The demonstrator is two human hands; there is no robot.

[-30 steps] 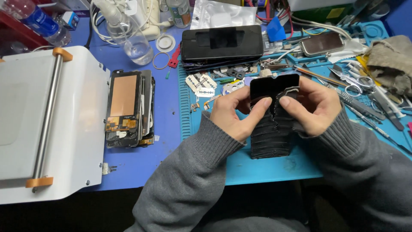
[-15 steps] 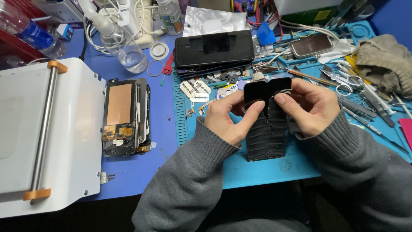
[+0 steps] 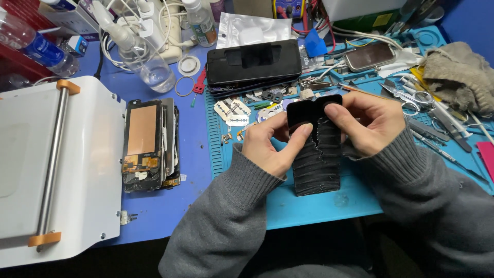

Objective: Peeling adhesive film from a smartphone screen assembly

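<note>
Grey knitted sleeves reach up from the lower edge to both hands, which meet over a blue work mat (image 3: 314,203) on the bench. Between them is a black phone panel (image 3: 316,154), its lower part rough and streaked, its top end smooth and glossy; the bottom edge rests on the mat. The left hand (image 3: 270,146) is curled around the panel's left side, thumb laid across its face. The right hand (image 3: 368,123) is closed on the top right corner, thumb pressing the smooth upper part. Left of the mat, on blue bench surface, lies a stack of opened phone frames (image 3: 149,144) with a copper-coloured sheet showing, and beside that a white machine (image 3: 87,170) with a steel bar on orange mounts. Just beyond the hands are razor blades (image 3: 231,110) and small metal parts, then a dark phone (image 3: 254,64) lying face up. Farther right sit scissors (image 3: 406,98) and a grey-brown rag (image 3: 455,74); farther left, clear plastic bottles (image 3: 146,64).
</note>
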